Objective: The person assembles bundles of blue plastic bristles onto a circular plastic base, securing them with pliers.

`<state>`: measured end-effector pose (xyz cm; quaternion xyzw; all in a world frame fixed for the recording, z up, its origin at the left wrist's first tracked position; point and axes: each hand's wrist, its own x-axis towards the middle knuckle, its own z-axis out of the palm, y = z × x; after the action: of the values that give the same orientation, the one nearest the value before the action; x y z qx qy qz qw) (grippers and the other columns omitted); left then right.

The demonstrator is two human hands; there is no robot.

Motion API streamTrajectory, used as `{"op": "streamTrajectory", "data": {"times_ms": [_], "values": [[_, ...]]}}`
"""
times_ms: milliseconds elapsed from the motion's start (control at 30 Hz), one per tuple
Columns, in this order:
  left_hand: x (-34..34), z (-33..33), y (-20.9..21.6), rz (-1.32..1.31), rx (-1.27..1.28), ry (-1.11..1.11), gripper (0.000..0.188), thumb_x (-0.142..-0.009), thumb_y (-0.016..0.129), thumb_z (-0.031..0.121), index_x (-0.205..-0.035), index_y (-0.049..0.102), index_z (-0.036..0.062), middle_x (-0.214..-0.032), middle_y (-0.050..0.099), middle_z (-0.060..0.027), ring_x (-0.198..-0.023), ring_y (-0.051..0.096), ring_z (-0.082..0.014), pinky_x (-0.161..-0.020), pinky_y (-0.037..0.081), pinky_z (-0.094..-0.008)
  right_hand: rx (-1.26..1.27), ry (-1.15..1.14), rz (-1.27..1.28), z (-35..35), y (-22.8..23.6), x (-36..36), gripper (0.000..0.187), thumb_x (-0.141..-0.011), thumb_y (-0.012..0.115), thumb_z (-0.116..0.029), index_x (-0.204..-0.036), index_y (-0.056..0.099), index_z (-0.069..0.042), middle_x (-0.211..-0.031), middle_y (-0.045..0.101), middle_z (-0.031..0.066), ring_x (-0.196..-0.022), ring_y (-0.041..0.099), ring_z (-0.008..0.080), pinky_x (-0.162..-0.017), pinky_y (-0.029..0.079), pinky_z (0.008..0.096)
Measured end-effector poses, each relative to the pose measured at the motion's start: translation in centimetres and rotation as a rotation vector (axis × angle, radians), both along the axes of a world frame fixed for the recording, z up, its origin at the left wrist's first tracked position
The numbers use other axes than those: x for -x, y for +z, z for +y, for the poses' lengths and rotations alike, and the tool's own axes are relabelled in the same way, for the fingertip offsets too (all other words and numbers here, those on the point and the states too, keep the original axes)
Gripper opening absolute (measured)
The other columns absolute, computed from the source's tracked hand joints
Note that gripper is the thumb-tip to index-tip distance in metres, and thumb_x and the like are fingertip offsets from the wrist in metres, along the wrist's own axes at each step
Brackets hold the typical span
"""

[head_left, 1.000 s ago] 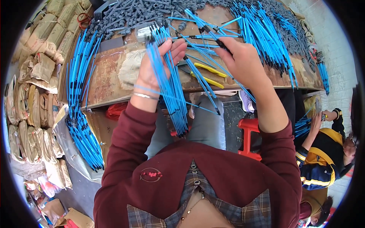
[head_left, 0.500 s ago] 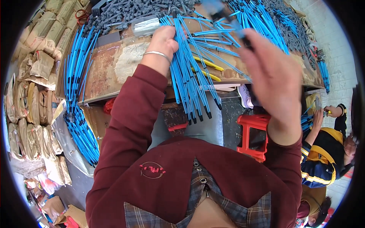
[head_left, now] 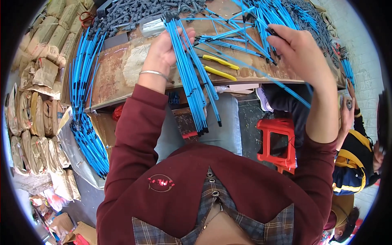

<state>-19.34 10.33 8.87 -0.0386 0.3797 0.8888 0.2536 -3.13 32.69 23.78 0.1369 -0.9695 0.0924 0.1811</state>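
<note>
My left hand (head_left: pixel 162 47) holds the upper part of a bundle of thin blue rods (head_left: pixel 190 83) with dark ends. The fingers curl behind it, their tips showing on its right. The bundle hangs past the table edge above my lap, a few rods splayed apart from the rest. To the right, my right hand (head_left: pixel 300 47) is raised over the table, thumb and forefinger pinched on the black end of what looks like a blue rod; the rest blends into the rods behind. Loose blue rods (head_left: pixel 232 38) lie criss-crossed between my hands. A yellow-handled tool (head_left: pixel 220 61) rests beside the bundle.
Grey plastic fittings (head_left: pixel 151 12) are heaped along the back of the wooden table (head_left: pixel 110 73). More blue rods (head_left: pixel 83 69) hang over its left edge. A red stool (head_left: pixel 277 141) stands on the floor at right, near a co-worker (head_left: pixel 353 159). Brown packages (head_left: pixel 36 110) are stacked at left.
My left hand and the bundle have shifted a little left, and the bundle has turned more upright. My right hand, blurred before with a rod, has moved slightly right and slowed.
</note>
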Motion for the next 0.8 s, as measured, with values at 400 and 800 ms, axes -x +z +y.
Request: {"op": "streamTrajectory", "data": {"times_ms": [400, 800], "values": [[0.1, 2.3, -1.0, 0.031, 0.258, 0.061, 0.016, -0.088, 0.04, 0.003, -0.099, 0.046, -0.0068, -0.092, 0.058, -0.0253, -0.076, 0.06, -0.033, -0.063, 0.054, -0.0438, -0.124, -0.044, -0.192, 1.3, -4.2, -2.2, 0.015, -0.082, 0.056, -0.014, -0.089, 0.056, -0.001, -0.07, 0.056, 0.0216, -0.067, 0.053, 0.0402, -0.057, 0.043, 0.0427], [-1.8, 0.9, 0.3, 0.052, 0.054, -0.024, 0.019, -0.088, 0.044, 0.005, -0.103, 0.046, -0.0051, -0.099, 0.057, -0.0248, -0.081, 0.061, -0.0334, -0.063, 0.055, -0.0416, -0.081, 0.007, -0.485, 2.5, 6.3, -5.6, 0.019, -0.084, 0.053, -0.013, -0.095, 0.058, 0.002, -0.059, 0.054, 0.0107, -0.052, 0.053, 0.0204, -0.047, 0.041, 0.0308]]}}
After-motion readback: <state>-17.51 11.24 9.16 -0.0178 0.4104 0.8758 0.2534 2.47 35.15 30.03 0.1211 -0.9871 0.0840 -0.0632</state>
